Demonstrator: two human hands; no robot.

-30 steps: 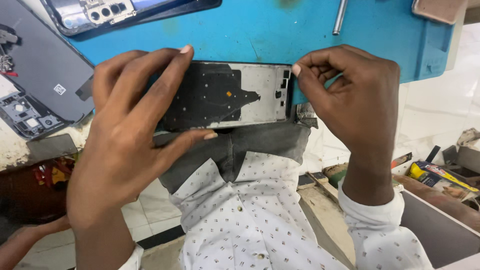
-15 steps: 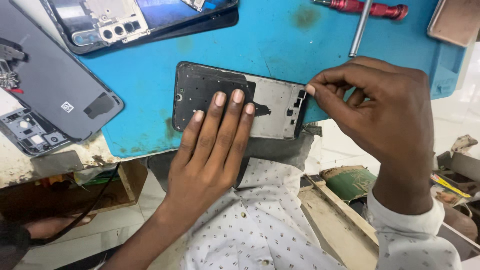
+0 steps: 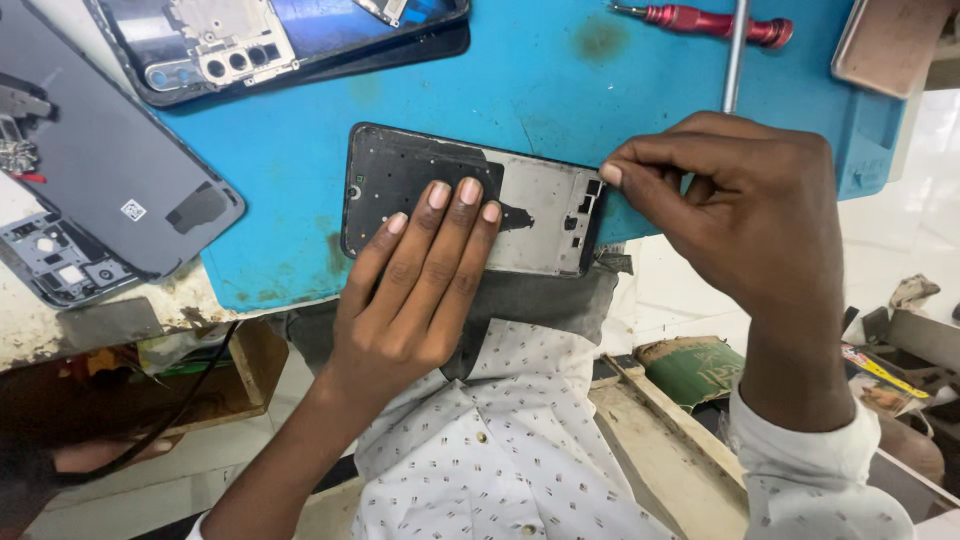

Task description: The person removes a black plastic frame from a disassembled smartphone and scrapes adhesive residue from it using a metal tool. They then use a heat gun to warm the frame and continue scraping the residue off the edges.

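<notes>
A black and silver phone frame (image 3: 425, 175) lies flat on the blue work mat (image 3: 560, 90), near its front edge. My left hand (image 3: 415, 290) rests on it with fingers together and flat, pressing it down. My right hand (image 3: 735, 205) is curled at the frame's right end, with thumb and forefinger pinching at its top right corner. Whether something thin sits between those fingertips I cannot tell.
An opened phone with camera lenses (image 3: 260, 45) lies at the mat's back left. A dark grey back cover (image 3: 95, 165) and a small circuit part (image 3: 55, 260) lie at left. A red-handled screwdriver (image 3: 715, 22), a metal rod (image 3: 735, 60) and a pinkish phone (image 3: 890, 45) lie at back right.
My left hand has gone from gripping the frame's left end to lying flat on top of it. The frame now rests on the mat. My right hand stays at its right end.
</notes>
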